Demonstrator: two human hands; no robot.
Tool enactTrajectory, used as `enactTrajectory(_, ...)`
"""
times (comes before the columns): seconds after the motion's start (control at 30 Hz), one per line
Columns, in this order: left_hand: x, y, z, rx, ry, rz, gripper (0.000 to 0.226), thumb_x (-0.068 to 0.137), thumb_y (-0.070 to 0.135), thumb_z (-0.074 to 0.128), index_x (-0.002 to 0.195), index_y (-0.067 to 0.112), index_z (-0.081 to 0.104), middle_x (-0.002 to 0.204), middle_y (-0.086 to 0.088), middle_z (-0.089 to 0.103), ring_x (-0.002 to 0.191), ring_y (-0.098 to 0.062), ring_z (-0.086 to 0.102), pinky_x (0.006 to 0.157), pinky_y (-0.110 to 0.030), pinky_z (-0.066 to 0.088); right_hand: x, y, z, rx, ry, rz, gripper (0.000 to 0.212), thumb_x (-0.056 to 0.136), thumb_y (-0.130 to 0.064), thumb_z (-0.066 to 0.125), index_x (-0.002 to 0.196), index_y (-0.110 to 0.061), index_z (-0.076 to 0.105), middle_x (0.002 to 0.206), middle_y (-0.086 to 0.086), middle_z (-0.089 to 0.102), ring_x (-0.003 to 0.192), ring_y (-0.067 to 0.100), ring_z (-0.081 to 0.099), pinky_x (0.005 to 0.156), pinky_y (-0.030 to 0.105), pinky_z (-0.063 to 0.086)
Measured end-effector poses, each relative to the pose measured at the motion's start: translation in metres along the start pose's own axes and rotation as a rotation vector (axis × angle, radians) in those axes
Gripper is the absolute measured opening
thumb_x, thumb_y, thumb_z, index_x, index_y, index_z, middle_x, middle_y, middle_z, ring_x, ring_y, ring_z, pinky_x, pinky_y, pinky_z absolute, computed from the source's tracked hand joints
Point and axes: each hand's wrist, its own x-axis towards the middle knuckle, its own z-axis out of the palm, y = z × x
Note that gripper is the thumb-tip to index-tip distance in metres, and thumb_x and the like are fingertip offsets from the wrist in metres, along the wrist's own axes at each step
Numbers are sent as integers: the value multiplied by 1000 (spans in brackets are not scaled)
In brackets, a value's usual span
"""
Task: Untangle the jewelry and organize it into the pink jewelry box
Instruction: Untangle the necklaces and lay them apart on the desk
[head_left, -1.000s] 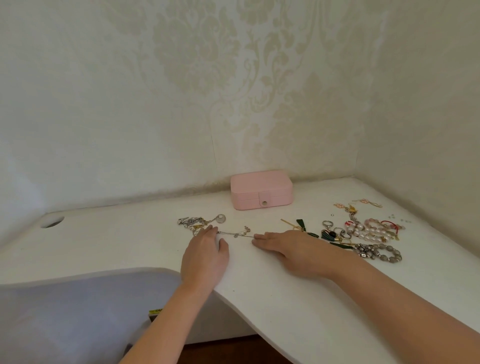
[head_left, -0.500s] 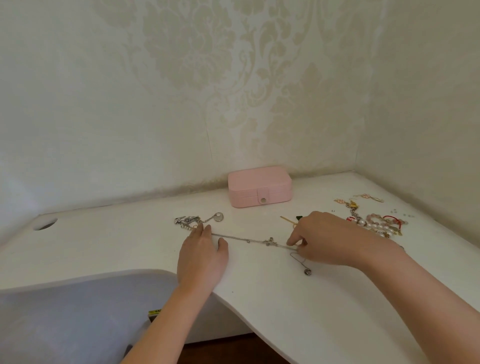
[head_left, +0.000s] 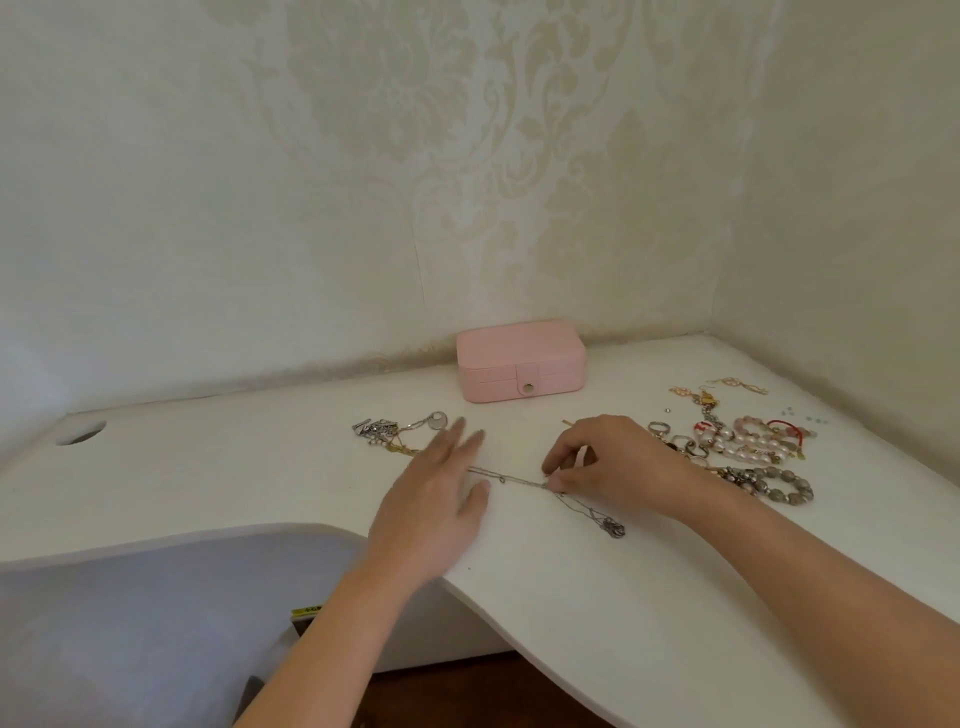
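The task looks barely begun: the pink jewelry box (head_left: 521, 358) sits shut at the back of the counter (head_left: 208, 467), while the right hand's (head_left: 618, 467) grip pinches a silver chain (head_left: 511, 479), the flat, straight-fingered left hand (head_left: 431, 499) covers its other end, and a silver tangle (head_left: 384, 431) and a bead pile (head_left: 748, 452) lie unsorted.

Both arms are bare from wrist to the near edge of view: the left forearm (head_left: 322, 644) and left hand (head_left: 431, 512) on the left, the right forearm (head_left: 831, 603) and right hand (head_left: 618, 467), broader in view, on the right. A pale lilac cloth (head_left: 130, 623) at near left is possibly the person's clothing.
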Motion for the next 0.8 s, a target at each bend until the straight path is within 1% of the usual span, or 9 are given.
enactTrajectory(0.07, -12, 11, 2, 23, -115, 127, 53, 97, 49, 34, 146, 45, 14, 155, 24, -6, 143, 1, -3, 114, -23, 5, 4, 3, -2, 38, -8, 19, 9, 77, -25, 76, 84, -25, 72, 74, -14, 61, 53, -11, 50, 53, 5, 37)
enactTrajectory(0.17, -28, 27, 9, 87, -184, 229, 60, 90, 66, 25, 144, 51, 6, 151, 23, -17, 142, 0, -14, 115, -24, -9, 6, 6, -6, 46, -8, 28, 5, 79, -25, 74, 84, -25, 73, 71, -16, 61, 53, -10, 49, 53, 5, 36)
enactTrajectory(0.33, -36, 42, 13, 108, -276, 249, 65, 86, 72, 24, 144, 53, 2, 154, 14, -23, 140, -3, -25, 117, -34, -12, 8, 8, -5, 22, -10, 11, 4, 82, -25, 71, 84, -27, 72, 73, -14, 60, 53, -8, 47, 52, 6, 35)
enactTrajectory(0.5, -34, 49, 10, 156, -363, 254, 69, 86, 73, 21, 146, 48, -1, 156, 10, -20, 140, -6, -26, 117, -38, -13, 8, 11, -4, 16, 29, 20, 9, 79, -19, 73, 88, -18, 73, 72, -14, 59, 54, -10, 50, 54, 2, 36)
enactTrajectory(0.57, -38, 50, 7, 141, -407, 289, 67, 86, 73, 21, 145, 51, -3, 156, 13, -19, 140, -5, -26, 116, -38, -15, 6, 11, -6, -33, 70, 16, 10, 82, -15, 70, 92, -14, 73, 74, -13, 60, 60, -6, 50, 57, 1, 37)
enactTrajectory(0.63, -46, 49, 4, 118, -427, 334, 64, 87, 73, 22, 142, 55, -4, 155, 16, -18, 140, -4, -26, 115, -36, -17, 6, 11, -9, -129, 75, 7, 13, 86, -12, 65, 97, -12, 72, 88, -5, 65, 71, -1, 53, 60, 3, 37)
enactTrajectory(0.67, -51, 48, 2, 104, -429, 346, 62, 87, 72, 22, 141, 57, -3, 155, 18, -17, 140, -3, -26, 115, -35, -18, 6, 10, -10, -183, 62, 6, 16, 87, -11, 62, 101, -12, 71, 98, -1, 67, 82, 5, 58, 63, 5, 37)
enactTrajectory(0.73, -59, 42, -1, 59, -415, 351, 59, 87, 71, 27, 140, 60, 3, 154, 21, -15, 139, 1, -25, 115, -32, -17, 7, 10, -13, -274, 33, 23, 22, 90, -10, 57, 108, -12, 69, 112, 3, 66, 101, 15, 59, 74, 11, 37)
enactTrajectory(0.8, -64, 37, -6, -14, -408, 338, 56, 87, 69, 36, 138, 60, 16, 155, 24, -9, 138, 7, -21, 116, -28, -14, 8, 12, -16, -325, 22, 35, 24, 92, -9, 54, 111, -12, 67, 116, 4, 64, 106, 17, 58, 82, 18, 39)
